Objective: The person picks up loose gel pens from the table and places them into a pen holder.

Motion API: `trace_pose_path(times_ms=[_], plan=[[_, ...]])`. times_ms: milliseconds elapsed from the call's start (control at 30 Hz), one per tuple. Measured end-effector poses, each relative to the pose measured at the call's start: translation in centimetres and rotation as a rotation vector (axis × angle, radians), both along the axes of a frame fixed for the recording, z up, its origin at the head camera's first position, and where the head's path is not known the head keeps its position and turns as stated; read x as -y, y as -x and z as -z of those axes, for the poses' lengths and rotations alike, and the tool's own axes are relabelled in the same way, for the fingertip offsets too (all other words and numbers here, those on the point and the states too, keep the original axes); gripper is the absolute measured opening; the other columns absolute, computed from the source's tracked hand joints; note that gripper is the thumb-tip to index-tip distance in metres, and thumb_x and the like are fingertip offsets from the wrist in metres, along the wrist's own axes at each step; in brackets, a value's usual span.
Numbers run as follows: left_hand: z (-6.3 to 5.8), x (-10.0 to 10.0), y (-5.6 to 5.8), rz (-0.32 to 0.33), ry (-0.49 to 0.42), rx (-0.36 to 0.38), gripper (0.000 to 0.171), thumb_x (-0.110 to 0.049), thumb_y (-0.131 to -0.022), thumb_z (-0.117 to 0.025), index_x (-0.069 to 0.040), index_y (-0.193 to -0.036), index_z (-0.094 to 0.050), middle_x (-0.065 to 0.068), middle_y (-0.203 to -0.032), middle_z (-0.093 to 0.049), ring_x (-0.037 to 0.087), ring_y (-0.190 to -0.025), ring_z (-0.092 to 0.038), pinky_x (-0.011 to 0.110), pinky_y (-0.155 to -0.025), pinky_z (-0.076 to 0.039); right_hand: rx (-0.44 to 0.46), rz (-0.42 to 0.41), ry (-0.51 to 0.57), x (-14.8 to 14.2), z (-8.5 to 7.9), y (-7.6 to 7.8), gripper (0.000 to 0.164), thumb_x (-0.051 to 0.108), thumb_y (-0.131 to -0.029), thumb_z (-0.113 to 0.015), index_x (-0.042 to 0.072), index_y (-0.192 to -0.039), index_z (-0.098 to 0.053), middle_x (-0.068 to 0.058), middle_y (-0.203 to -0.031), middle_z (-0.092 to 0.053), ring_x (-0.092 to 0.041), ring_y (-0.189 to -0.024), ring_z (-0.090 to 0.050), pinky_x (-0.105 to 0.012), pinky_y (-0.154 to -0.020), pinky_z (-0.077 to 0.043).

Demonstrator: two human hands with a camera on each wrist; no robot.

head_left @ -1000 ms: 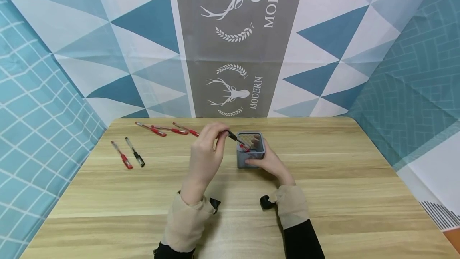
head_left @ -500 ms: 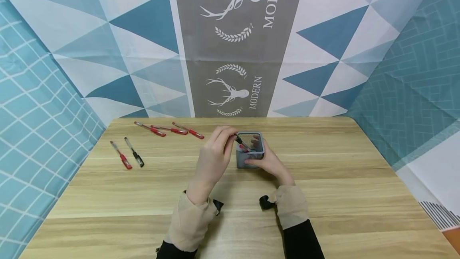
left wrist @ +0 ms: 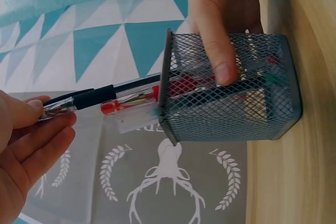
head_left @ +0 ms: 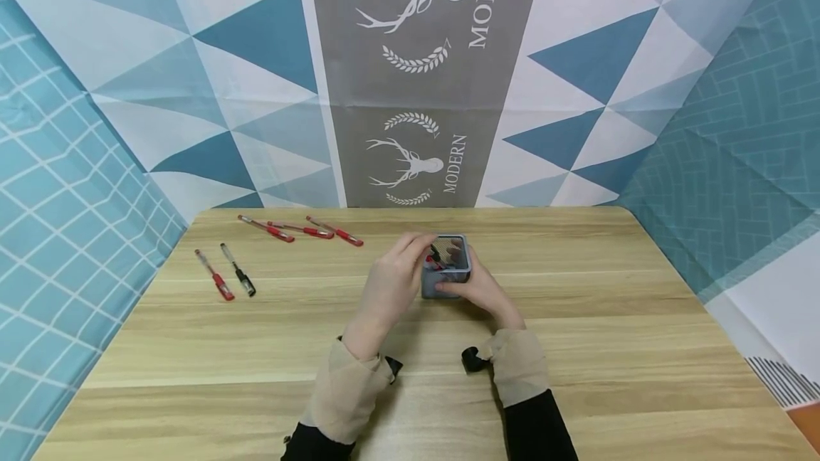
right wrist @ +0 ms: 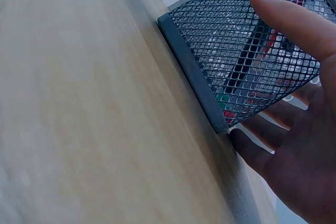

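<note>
In the head view I had the backdrop (head_left: 397, 84) as the largest item: blue and white triangles flanking a grey panel with white deer heads, leaf sprays and the word MODERN, set sideways. Below it lay the table (head_left: 615, 375), light striped wood with rounded far corners.

Right hand (head_left: 490, 297): curled around the holder (left wrist: 231, 114), thumb on the near wall, fingers behind. Left hand (head_left: 393, 283): thumb and forefinger pinched the black pen (left wrist: 93, 97) at its clear end, over the holder's mouth; I saw the other fingers loosely extended.

Holder: square, open-topped, dark mesh with a solid rim, upright on the table near its far edge. A red pen (left wrist: 131, 100) and others stood inside.

Black pen: dark grip, slanted, lower end inside the holder. To the left lay four red pens (head_left: 221, 286) and another black one (head_left: 242, 278).
</note>
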State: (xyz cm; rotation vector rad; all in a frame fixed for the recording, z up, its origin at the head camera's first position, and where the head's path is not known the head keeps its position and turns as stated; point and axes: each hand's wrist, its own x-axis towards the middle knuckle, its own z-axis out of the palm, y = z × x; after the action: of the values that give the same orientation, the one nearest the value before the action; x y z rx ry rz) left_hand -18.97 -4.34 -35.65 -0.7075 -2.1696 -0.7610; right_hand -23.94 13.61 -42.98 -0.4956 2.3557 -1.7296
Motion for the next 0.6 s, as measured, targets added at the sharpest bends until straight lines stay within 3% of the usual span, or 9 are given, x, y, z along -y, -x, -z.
trace_pose_path(times_ms=[133,333,600], plan=[[0.3,-0.1,0.1,0.001,0.036,0.019,0.024,0.001,-0.083,-0.060,-0.004,-0.106,-0.065,0.006,-0.100,-0.064,0.018,-0.086,-0.066,0.025,-0.073,-0.054,0.005,0.012,0.010,-0.2,1.2,0.7,0.095,0.015,-0.072,-0.076,0.011,-0.145,-0.014,-0.022,-0.143,-0.029,-0.034,-0.133,-0.028,-0.048,-0.106,-0.028],[0.7,-0.3,0.3,0.000,0.084,0.013,0.021,-0.001,-0.083,-0.062,-0.005,-0.103,-0.066,0.005,-0.100,-0.065,0.021,-0.093,-0.063,0.031,-0.084,-0.051,-0.038,0.014,0.010,-0.3,2.6,1.4,0.097,0.022,-0.071,-0.078,0.016,-0.144,-0.015,-0.020,-0.143,-0.031,-0.032,-0.133,-0.029,-0.047,-0.106,-0.028],[1.2,-0.7,0.7,-0.011,0.132,-0.005,0.019,-0.001,-0.081,-0.063,-0.005,-0.099,-0.067,0.004,-0.093,-0.066,0.020,-0.084,-0.063,0.031,-0.079,-0.051,-0.009,0.001,0.022,-0.2,1.5,0.9,0.094,0.015,-0.073,-0.076,0.011,-0.144,-0.015,-0.022,-0.144,-0.027,-0.033,-0.134,-0.026,-0.048,-0.107,-0.027]])
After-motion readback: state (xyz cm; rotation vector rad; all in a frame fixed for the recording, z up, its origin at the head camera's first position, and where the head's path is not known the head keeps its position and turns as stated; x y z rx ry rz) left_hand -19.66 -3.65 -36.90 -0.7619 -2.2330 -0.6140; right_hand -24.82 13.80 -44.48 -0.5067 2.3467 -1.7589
